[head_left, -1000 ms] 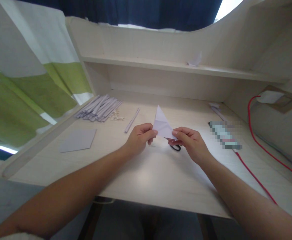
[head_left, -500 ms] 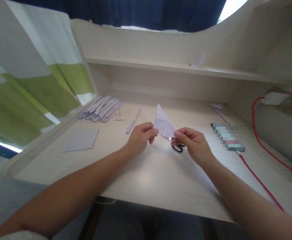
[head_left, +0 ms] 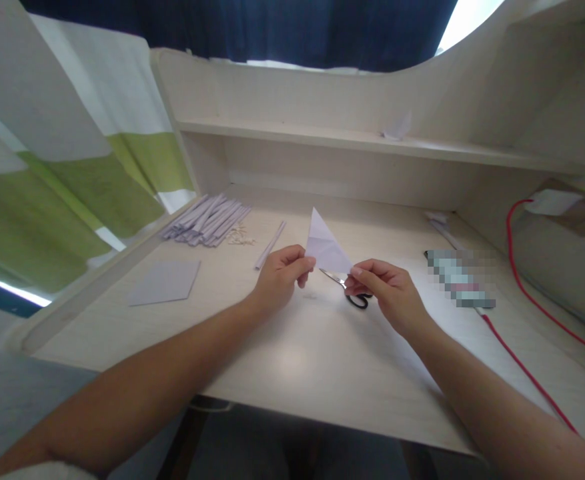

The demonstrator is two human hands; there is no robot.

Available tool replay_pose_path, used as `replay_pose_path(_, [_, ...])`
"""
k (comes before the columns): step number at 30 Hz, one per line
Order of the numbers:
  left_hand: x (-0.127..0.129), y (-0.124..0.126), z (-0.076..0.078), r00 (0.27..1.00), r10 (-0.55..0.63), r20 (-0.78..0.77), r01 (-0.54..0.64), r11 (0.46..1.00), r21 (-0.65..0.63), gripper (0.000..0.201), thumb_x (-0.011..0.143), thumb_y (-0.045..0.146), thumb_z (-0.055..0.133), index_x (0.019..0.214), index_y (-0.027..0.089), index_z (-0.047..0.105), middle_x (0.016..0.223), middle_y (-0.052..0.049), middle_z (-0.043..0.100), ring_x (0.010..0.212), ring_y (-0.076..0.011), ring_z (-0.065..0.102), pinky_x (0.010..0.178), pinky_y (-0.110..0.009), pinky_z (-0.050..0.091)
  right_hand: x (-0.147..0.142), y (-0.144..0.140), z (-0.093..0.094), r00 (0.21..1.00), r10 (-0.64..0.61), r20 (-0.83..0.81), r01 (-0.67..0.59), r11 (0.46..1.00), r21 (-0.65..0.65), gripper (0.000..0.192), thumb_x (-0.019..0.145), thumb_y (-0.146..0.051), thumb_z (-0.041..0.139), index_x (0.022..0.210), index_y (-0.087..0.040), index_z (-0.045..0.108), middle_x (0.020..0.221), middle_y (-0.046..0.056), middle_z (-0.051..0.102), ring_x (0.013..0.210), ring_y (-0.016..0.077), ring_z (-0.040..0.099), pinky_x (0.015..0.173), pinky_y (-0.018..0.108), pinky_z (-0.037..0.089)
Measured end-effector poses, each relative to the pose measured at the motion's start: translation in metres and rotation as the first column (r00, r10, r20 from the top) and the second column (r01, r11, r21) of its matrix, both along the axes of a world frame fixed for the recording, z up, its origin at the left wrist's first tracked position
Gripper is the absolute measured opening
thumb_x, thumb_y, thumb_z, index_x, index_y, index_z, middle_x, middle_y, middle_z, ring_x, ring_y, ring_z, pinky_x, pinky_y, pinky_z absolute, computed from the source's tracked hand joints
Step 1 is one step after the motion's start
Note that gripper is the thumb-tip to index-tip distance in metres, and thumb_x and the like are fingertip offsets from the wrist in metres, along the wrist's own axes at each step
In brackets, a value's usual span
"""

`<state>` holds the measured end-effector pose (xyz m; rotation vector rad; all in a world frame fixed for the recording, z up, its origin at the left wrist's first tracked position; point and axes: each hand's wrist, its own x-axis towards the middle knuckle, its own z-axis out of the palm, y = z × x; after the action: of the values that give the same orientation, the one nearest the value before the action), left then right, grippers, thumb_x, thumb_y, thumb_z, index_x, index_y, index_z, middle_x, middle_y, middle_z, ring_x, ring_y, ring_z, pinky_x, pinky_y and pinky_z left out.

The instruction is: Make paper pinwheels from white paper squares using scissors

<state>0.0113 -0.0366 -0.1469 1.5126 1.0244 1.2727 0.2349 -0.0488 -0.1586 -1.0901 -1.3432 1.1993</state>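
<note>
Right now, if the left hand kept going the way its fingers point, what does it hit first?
The left hand points right, along the folded paper it pinches. Past that, the right hand at the other corner is probably first; the scissors lie lower, on the desk.

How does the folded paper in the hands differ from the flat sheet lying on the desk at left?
The pale folded paper triangle is held upright between the left hand and right hand; the flat grey-lilac paper sheet lies untouched on the desk. The triangle shows creases; the sheet is four-sided, unfolded. Both look like similar pale paper.
</note>
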Motion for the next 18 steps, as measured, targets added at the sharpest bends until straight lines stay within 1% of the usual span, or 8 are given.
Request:
replay_pose_path(5, [0.0, -0.001, 0.0, 1.0, 0.009, 0.017, -0.009, 1.0, -0.006, 0.03, 0.084, 0.03, 0.064, 0.057, 0.019, 0.055, 0.055, 0.002, 0.055, 0.054, -0.012, 0.05, 0.057, -0.027, 0.04, -0.001, 0.0, 0.0, 1.0, -0.002, 0.028, 0.001, 1.0, 0.02, 0.031, 0.082, -0.048, 0.084, 0.081, -0.019, 0.076, 0.074, 0.005, 0.077, 0.068, 0.0174, 0.072, 0.071, 0.031, 0.058])
replay_pose_path(9, [0.001, 0.001, -0.005, 1.0, -0.011, 0.027, 0.011, 1.0, 0.01, 0.03, 0.084, 0.029, 0.065, 0.057, 0.019, 0.055, 0.053, 0.002, 0.054, 0.053, -0.0114, 0.048, 0.058, -0.026, 0.039, -0.002, -0.001, 0.002, 1.0, -0.002, 0.002, 0.002, 1.0, -0.013, 0.03, 0.079, -0.047, 0.085, 0.08, -0.018, 0.076, 0.074, 0.005, 0.077, 0.068, 0.0178, 0.072, 0.071, 0.032, 0.058])
replay_pose_path(11, [0.001, 0.003, -0.007, 0.996, -0.038, 0.08, 0.039, 0.999, -0.005, 0.031, 0.085, 0.033, 0.064, 0.059, 0.018, 0.056, 0.054, 0.001, 0.055, 0.054, -0.0117, 0.049, 0.058, -0.026, 0.041, -0.001, 0.0, 0.002, 1.0, -0.013, -0.026, 0.012, 0.999, -0.03, 0.027, 0.078, -0.043, 0.085, 0.078, -0.018, 0.075, 0.072, 0.004, 0.076, 0.066, 0.0175, 0.071, 0.07, 0.031, 0.058])
replay_pose_path(12, [0.0, 0.005, -0.008, 0.99, -0.04, 0.134, 0.044, 0.999, -0.027, 0.031, 0.085, 0.036, 0.064, 0.062, 0.018, 0.057, 0.056, 0.001, 0.056, 0.054, -0.0121, 0.05, 0.057, -0.026, 0.042, -0.001, 0.0, 0.002, 0.999, -0.019, -0.041, 0.017, 0.999, -0.038, 0.026, 0.078, -0.042, 0.084, 0.076, -0.018, 0.074, 0.071, 0.004, 0.075, 0.065, 0.0172, 0.07, 0.07, 0.031, 0.057])
replay_pose_path(14, [-0.002, 0.009, -0.009, 0.964, -0.013, 0.266, 0.038, 0.995, -0.089, 0.023, 0.085, 0.039, 0.064, 0.076, 0.018, 0.063, 0.065, 0.0, 0.06, 0.058, -0.0138, 0.056, 0.057, -0.027, 0.046, 0.0, 0.001, 0.001, 0.997, -0.02, -0.08, 0.015, 0.998, -0.059, 0.022, 0.077, -0.038, 0.082, 0.074, -0.018, 0.073, 0.067, 0.003, 0.074, 0.063, 0.0169, 0.069, 0.067, 0.03, 0.055])
replay_pose_path(15, [-0.003, 0.011, -0.01, 0.946, 0.011, 0.325, 0.03, 0.992, -0.121, 0.02, 0.082, 0.037, 0.066, 0.089, 0.018, 0.066, 0.074, 0.0, 0.064, 0.063, -0.0148, 0.06, 0.059, -0.026, 0.048, 0.001, 0.002, 0.001, 0.995, -0.013, -0.102, 0.006, 0.997, -0.07, 0.02, 0.077, -0.036, 0.08, 0.073, -0.018, 0.072, 0.065, 0.003, 0.073, 0.062, 0.0168, 0.068, 0.065, 0.029, 0.054])
replay_pose_path(16, [-0.004, 0.014, -0.01, 0.931, 0.026, 0.365, 0.029, 0.989, -0.144, 0.029, 0.079, 0.034, 0.068, 0.104, 0.02, 0.067, 0.085, -0.001, 0.068, 0.071, -0.016, 0.064, 0.062, -0.026, 0.049, 0.001, 0.002, 0.001, 0.993, -0.003, -0.118, -0.007, 0.997, -0.083, 0.019, 0.077, -0.035, 0.079, 0.072, -0.018, 0.071, 0.063, 0.003, 0.072, 0.06, 0.0167, 0.067, 0.064, 0.029, 0.053])
replay_pose_path(18, [-0.006, 0.018, -0.012, 0.911, 0.024, 0.412, 0.047, 0.986, -0.16, 0.06, 0.07, 0.025, 0.076, 0.128, 0.026, 0.06, 0.106, -0.002, 0.069, 0.084, -0.0172, 0.067, 0.067, -0.026, 0.052, 0.001, 0.002, 0.002, 0.991, 0.018, -0.132, -0.032, 0.994, -0.105, 0.017, 0.077, -0.033, 0.075, 0.07, -0.018, 0.07, 0.06, 0.002, 0.07, 0.059, 0.0162, 0.065, 0.062, 0.028, 0.051])
